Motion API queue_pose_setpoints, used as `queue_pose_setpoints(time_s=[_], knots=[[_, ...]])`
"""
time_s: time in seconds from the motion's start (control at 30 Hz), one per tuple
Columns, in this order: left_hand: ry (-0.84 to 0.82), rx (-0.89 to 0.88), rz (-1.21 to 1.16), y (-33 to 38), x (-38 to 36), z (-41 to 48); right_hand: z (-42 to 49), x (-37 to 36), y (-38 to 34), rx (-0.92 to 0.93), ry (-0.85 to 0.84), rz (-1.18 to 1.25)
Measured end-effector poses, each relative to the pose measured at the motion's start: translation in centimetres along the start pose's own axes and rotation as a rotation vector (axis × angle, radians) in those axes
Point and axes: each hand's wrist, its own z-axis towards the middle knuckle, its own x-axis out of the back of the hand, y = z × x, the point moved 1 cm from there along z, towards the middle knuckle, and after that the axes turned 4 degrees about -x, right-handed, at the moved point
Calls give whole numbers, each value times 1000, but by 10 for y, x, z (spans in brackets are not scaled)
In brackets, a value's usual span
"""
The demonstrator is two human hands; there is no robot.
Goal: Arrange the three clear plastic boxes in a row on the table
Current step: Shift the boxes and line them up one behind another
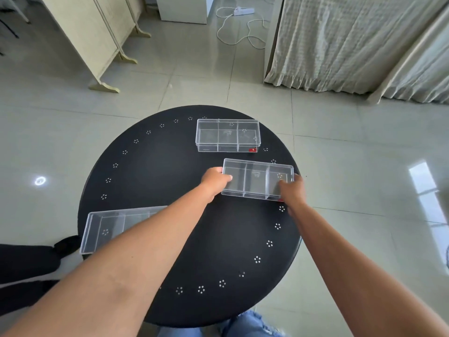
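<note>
**Middle box gripped at both ends for lining up**

While the three clear plastic boxes lie scattered, none of the row asked for can be said to be formed. A round black table with small white flower marks around its rim [155, 171] carries all three. The far clear plastic divided box with a red label at its corner [228, 135] sits near the back edge, square to the view. The near clear plastic divided box [107, 227] lies at the front left, overhanging the table edge a little and partly hidden by the left forearm. Between them, towards the right, the middle clear plastic three-compartment box [257, 179] is held slightly skewed; whether it is lifted or resting cannot be told.

That middle box is taken by its two short ends, a hold judged to allow it to be turned and slid squarely. The left hand [213, 182] is closed over the left end, thumb on top of the rim. The right hand [292, 190] is wrapped around the right end, fingers [283, 184] curled over the front corner. Neither hand touches the other boxes.
</note>
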Motion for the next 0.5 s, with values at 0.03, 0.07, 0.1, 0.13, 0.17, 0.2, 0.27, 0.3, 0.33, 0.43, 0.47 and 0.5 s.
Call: queue_pose_setpoints(time_s=[0.03, 0.07, 0.1, 0.13, 0.17, 0.2, 0.27, 0.3, 0.33, 0.43, 0.47, 0.5], knots=[[6, 0, 0, -1, 3, 0, -2, -3, -1, -6, -6, -2], [14, 2, 2, -2, 8, -1, -4, -7, -2, 1, -17, 0], [26, 2, 4, -4, 12, 0, -7, -10, -4, 2, -31, 4], [39, 3, 3, -6, 19, 1, -9, -16, -5, 13, -46, 11], [52, 3, 1, -8, 26, 1, -12, -22, -8, 17, -60, 14], [65, 5, -2, -10, 35, 1, -14, -29, -9, 24, -74, 15], [88, 6, 0, -15, 52, 1, -21, -45, -14, 28, -106, 18], [100, 9, 1, -18, 63, 0, -27, -54, -18, 24, -124, 21], [112, 14, 1, -20, 73, -1, -31, -63, -20, 25, -142, 29], [151, 31, -5, -30, 102, -3, -44, -92, -27, 24, -176, 36], [163, 38, -3, -34, 112, -4, -46, -102, -28, 23, -187, 38], [172, 42, -3, -38, 121, -5, -50, -112, -29, 16, -193, 35]])
